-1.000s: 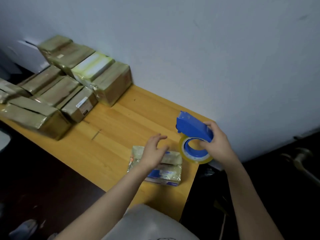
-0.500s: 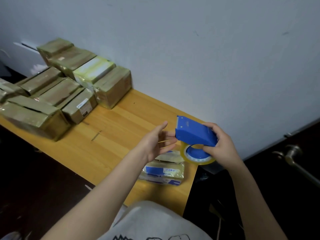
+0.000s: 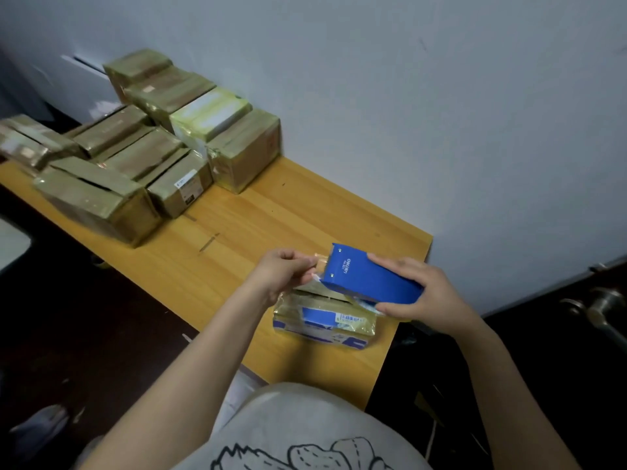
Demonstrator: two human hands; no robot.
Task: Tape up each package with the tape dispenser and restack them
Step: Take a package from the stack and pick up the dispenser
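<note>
A small blue-and-white package (image 3: 322,322) wrapped in yellowish tape lies on the wooden table (image 3: 237,232) near its right end. Just above it my right hand (image 3: 424,293) grips the blue tape dispenser (image 3: 369,278) by its rear half, thumb under and fingers over. My left hand (image 3: 281,273) pinches the free end of the tape (image 3: 319,264) at the dispenser's front edge. The tape roll is mostly hidden under the dispenser body.
Several taped brown boxes (image 3: 142,157) are stacked in rows at the table's left end against the grey wall, one with a white top (image 3: 210,111). A metal door handle (image 3: 600,307) sticks out at the right. The floor around is dark.
My left hand went from open beside the dispenser to pinching the tape end. My right hand turned the dispenser flat and lowered it over the package.
</note>
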